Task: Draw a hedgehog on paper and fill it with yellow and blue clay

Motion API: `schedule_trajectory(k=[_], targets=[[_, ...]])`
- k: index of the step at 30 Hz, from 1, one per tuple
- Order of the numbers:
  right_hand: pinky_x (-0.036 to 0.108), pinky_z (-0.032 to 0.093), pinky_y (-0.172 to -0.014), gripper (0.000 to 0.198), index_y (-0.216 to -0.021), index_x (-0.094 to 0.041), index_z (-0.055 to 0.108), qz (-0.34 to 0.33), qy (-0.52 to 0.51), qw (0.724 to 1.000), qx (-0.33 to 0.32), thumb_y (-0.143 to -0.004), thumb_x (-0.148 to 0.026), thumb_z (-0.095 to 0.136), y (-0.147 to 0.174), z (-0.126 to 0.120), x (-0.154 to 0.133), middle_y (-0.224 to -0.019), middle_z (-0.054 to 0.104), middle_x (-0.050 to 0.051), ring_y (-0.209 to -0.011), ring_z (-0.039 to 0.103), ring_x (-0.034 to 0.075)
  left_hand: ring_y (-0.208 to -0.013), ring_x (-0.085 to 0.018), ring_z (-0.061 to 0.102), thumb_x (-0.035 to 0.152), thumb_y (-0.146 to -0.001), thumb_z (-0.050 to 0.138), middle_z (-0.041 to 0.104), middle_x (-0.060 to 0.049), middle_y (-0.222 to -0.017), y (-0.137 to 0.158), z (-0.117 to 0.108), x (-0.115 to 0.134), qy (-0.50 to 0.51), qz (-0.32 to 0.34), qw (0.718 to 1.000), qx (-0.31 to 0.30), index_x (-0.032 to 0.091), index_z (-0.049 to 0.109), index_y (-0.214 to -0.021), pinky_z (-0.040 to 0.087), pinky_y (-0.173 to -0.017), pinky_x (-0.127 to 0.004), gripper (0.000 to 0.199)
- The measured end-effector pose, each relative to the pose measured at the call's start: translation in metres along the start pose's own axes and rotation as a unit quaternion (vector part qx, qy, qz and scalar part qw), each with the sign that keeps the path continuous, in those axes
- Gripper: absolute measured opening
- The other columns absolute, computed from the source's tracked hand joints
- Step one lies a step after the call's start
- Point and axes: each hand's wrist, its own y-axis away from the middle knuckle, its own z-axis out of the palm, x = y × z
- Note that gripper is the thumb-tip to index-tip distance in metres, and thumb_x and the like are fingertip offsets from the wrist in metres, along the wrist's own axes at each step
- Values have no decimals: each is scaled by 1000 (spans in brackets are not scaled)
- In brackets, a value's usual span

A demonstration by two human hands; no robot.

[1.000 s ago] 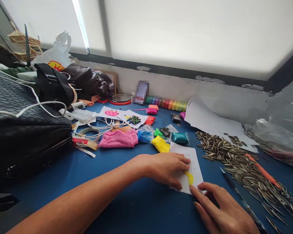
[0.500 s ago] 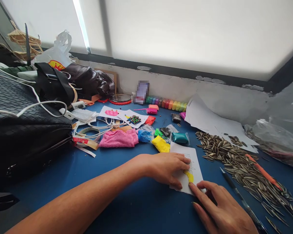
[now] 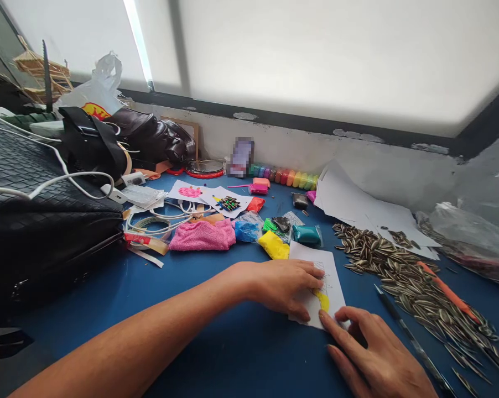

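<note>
A small white sheet of paper [image 3: 336,276] with a pencil drawing lies on the blue table. On the drawing is a flat curved patch of yellow clay [image 3: 323,301]. My left hand [image 3: 285,284] rests flat on the sheet, fingers spread, covering part of the drawing. My right hand [image 3: 372,345] is at the sheet's lower edge, its index fingertip touching the lower end of the yellow patch. Its thumb is apart from the index finger, and nothing shows between them. Just beyond the sheet lies a yellow clay packet [image 3: 274,245].
Striped sunflower seeds [image 3: 399,276] spread on the right, with a pen [image 3: 411,337] beside them. Behind the sheet are a teal clay packet [image 3: 307,235], a blue packet [image 3: 248,229] and a pink cloth [image 3: 202,235]. A black bag [image 3: 46,221] stands at left; white papers [image 3: 357,199] lie at back right.
My right index fingertip has shifted very slightly left along the lower end of the yellow clay. My left hand has stayed in place.
</note>
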Motion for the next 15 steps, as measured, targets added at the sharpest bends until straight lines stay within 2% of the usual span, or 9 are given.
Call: schedule_trajectory(k=[9, 15], targets=[[26, 55, -71, 33, -124, -17, 62, -21, 0, 1000, 19, -97, -27, 47, 2, 0, -1, -105, 59, 13, -82, 63, 16, -141, -31, 34, 26, -81, 72, 39, -21, -149, 0, 1, -1, 3, 8, 1000, 13, 2, 56, -126, 30, -116, -42, 53], [24, 54, -79, 25, -111, -13, 61, 13, -11, 999, 49, -99, -24, 42, -1, 3, -2, -103, 59, 13, -89, 65, 16, -142, -30, 32, 26, -82, 71, 38, -21, -150, 0, 2, -2, 8, 10, 1000, 14, 2, 56, -126, 30, -117, -39, 53]])
